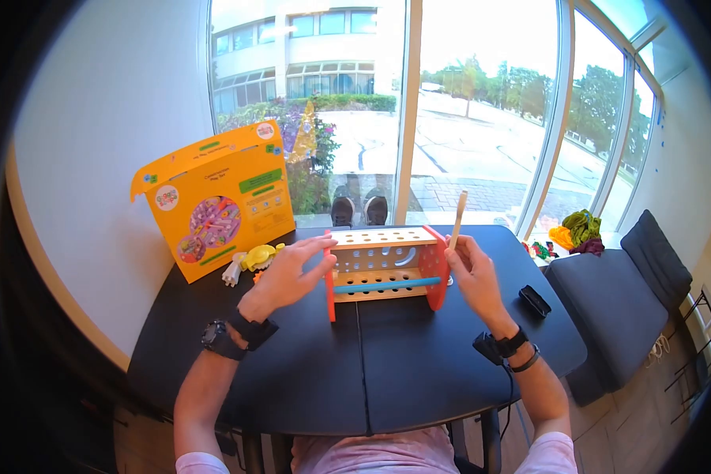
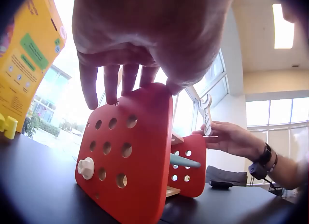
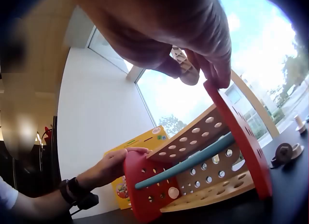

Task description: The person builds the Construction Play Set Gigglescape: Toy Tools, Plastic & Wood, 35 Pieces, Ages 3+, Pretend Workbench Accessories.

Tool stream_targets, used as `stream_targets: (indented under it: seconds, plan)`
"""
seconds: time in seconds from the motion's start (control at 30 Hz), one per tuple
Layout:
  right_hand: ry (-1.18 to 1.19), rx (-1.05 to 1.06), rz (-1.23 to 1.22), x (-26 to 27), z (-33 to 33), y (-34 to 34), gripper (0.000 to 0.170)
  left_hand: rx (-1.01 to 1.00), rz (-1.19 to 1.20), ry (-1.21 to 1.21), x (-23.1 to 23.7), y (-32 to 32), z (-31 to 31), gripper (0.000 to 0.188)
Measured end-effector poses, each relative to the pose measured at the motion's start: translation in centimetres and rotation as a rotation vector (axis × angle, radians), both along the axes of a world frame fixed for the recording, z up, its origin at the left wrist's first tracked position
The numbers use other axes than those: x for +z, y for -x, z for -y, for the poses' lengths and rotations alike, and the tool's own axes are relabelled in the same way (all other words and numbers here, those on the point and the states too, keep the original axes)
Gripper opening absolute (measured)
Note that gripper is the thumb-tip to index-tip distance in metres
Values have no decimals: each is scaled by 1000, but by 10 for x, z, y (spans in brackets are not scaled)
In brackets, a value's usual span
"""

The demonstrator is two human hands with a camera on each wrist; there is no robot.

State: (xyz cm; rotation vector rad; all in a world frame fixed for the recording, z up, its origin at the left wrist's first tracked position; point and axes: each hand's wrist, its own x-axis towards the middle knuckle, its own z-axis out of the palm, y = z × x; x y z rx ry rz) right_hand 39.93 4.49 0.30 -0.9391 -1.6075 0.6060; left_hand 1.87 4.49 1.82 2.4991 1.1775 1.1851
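A toy frame with red end panels [image 2: 140,156], perforated wooden boards [image 1: 383,237] and a blue rod [image 1: 387,286] stands on the table. The left hand [image 1: 291,272] rests on top of its left red panel, fingers extended. Between thumb and fingers, the right hand [image 1: 475,276] pinches a light wrench-shaped piece [image 1: 458,215], upright in the head view, beside the right red panel [image 3: 241,137]. In the right wrist view some fingers of that hand touch the panel's top edge. A white knob [image 2: 86,168] sits on the left panel's outer face.
Behind the left hand stands a yellow box [image 1: 221,197], with yellow and white pieces [image 1: 257,257] near it. A black case [image 1: 535,301] lies at the table's right. Small parts [image 3: 285,154] lie beyond the right panel. A grey chair [image 1: 608,300] stands beside the table [image 1: 292,379].
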Motion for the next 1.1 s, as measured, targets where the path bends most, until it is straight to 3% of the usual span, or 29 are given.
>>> stream_targets:
  seconds: [0.1, 0.3, 0.43, 0.5, 0.53, 0.63, 0.77, 0.87, 0.97, 1.1]
  plan:
    - [-29, 62, 15, 0, 12, 8, 27, 23, -30, -1, 4, 9, 5, 44]
    - [-8, 66, 267, 9, 35, 15, 31, 46, 35, 56, 2, 32, 20, 40]
    - [-316, -15, 338, 10, 44, 28, 28, 123, -64, -87, 9, 34, 34, 40]
    - [-303, -32, 348, 23, 67, 41, 27, 118, -87, -170, 17, 27, 45, 36]
    - [-248, 62, 326, 29, 77, 47, 27, 115, -98, -210, 22, 20, 53, 35]
    - [-100, 341, 186, 26, 99, 71, 28, -100, -27, 86, 41, -9, 88, 32]
    - [4, 489, 215, 19, 109, 86, 28, -356, 76, 41, 24, -42, 101, 30]
    - [2, 520, 171, 14, 106, 87, 31, -321, 167, 159, 21, -50, 110, 29]
    - [-106, 422, 313, 26, 95, 69, 27, -270, 224, 191, 24, -45, 113, 32]
    - [17, 73, 199, 41, 51, 21, 20, -113, 55, 67, 23, -34, 113, 32]
